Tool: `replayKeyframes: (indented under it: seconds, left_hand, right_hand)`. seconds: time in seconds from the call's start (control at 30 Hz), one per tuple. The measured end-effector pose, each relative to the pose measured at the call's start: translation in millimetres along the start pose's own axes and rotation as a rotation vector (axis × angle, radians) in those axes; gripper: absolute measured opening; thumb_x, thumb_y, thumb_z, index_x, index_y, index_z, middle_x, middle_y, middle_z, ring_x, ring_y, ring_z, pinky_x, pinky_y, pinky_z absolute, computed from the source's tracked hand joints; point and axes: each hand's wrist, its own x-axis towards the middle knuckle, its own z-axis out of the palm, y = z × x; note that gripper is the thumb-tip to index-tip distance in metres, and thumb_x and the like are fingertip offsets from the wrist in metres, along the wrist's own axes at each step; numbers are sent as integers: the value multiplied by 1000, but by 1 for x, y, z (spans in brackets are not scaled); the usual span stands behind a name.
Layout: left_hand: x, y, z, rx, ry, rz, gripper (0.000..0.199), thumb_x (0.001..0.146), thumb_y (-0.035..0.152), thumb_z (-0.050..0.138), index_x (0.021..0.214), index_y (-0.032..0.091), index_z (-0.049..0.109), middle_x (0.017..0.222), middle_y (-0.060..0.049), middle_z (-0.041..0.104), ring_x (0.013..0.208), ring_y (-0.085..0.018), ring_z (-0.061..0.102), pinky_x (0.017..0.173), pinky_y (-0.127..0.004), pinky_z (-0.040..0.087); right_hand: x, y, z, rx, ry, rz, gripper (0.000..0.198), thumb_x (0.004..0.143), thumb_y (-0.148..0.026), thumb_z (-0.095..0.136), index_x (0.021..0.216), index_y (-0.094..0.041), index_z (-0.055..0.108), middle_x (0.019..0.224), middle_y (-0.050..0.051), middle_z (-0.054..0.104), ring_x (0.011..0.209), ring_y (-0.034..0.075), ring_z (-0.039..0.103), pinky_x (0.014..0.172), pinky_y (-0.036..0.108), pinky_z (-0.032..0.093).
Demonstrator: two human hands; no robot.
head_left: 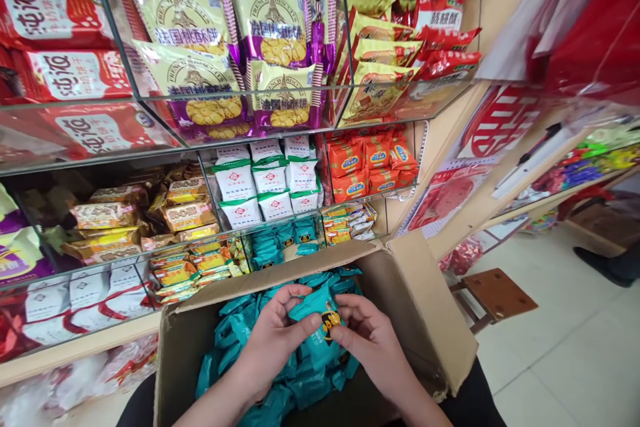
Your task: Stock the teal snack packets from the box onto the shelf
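Between both hands I hold a teal snack packet (316, 330) with a black and yellow emblem on its front. My left hand (285, 327) grips its left side, thumb on the front face. My right hand (367, 330) pinches the right side the same way. Beneath them lies a heap of like teal packets (240, 333) inside an open cardboard box (395, 287). The box rests at my lap with its flaps spread. Just beyond its far edge, similar teal packets (285, 240) sit in a low shelf compartment.
Shelves with clear dividers hold French biscuit packets (190, 13), white and green packets (273, 180), red packets (370, 160) and wrapped yellow-brown snacks (187, 213). A small brown stool (495, 293) stands on the tiled floor to the right. A person's dark shoe (607, 263) shows farther right.
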Motion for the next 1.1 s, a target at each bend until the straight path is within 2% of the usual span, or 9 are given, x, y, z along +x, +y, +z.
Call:
replayKeyframes:
  seconds: [0.2, 0.37, 0.43, 0.53, 0.63, 0.73, 0.8, 0.93, 1.1]
  left_hand:
    - [4, -8, -3, 30, 38, -25, 57, 66, 29, 66, 115, 24, 38, 90, 0, 56, 83, -11, 53, 74, -23, 45]
    - [-5, -25, 4, 52, -59, 7, 38, 69, 34, 62, 101, 22, 46, 101, -4, 58, 92, -15, 55, 82, -29, 44]
    - [-8, -19, -1, 175, -56, 77, 29, 69, 36, 60, 92, 21, 50, 90, -3, 61, 81, -15, 57, 72, -28, 48]
    - [0, 11, -24, 524, 103, 286, 23, 73, 33, 55, 92, 21, 51, 83, -3, 60, 73, -15, 56, 65, -27, 48]
    - [26, 42, -49, 972, 103, 461, 20, 77, 29, 49, 95, 21, 51, 91, -4, 58, 83, -17, 55, 73, -29, 45]
    - [65, 51, -62, 1326, -10, 399, 15, 77, 26, 44, 85, 18, 54, 85, -6, 59, 83, -19, 53, 74, -32, 44]
    - [95, 46, -65, 1463, 9, 312, 15, 75, 23, 44, 84, 17, 55, 88, -8, 59, 85, -22, 53, 76, -34, 43]
    - [151, 32, -70, 1508, 38, 202, 25, 70, 17, 48, 94, 17, 55, 101, -11, 60, 95, -25, 53, 83, -36, 40]
    - [194, 15, -81, 1447, 47, 118, 29, 66, 15, 53, 94, 20, 59, 107, -9, 60, 98, -25, 53, 87, -37, 37]
  right_hand:
    - [7, 0, -2, -55, -22, -30, 33, 66, -30, 66, 95, -21, 54, 83, 4, 62, 76, 17, 57, 65, 28, 47]
    - [1, 11, 1, -3, 32, -18, 26, 67, -31, 66, 87, -20, 54, 79, 2, 60, 74, 16, 56, 65, 27, 45]
    - [-2, 14, -2, 19, 5, 5, 25, 68, -34, 65, 85, -20, 54, 79, 2, 58, 70, 14, 54, 62, 26, 44]
    - [-4, 18, -12, -3, -38, 54, 22, 74, -38, 58, 81, -18, 56, 74, 2, 56, 63, 12, 51, 58, 25, 42]
    - [-1, 31, -24, -86, 13, 86, 25, 75, -41, 56, 73, -16, 56, 62, -1, 52, 57, 11, 47, 54, 23, 39]
    - [2, 48, -30, -143, 17, 114, 28, 73, -44, 56, 70, -16, 55, 55, -3, 47, 53, 11, 45, 50, 22, 37]
    - [2, 51, -30, -182, -9, 121, 29, 72, -45, 56, 69, -17, 55, 54, -3, 46, 52, 11, 44, 49, 22, 36]
    - [11, 21, -27, -407, -83, 16, 22, 78, -37, 49, 71, -17, 55, 58, -2, 50, 55, 11, 46, 52, 21, 38]
    - [62, -46, -14, -920, -142, -410, 18, 83, -21, 41, 88, -19, 58, 84, 4, 60, 79, 16, 53, 73, 27, 41]
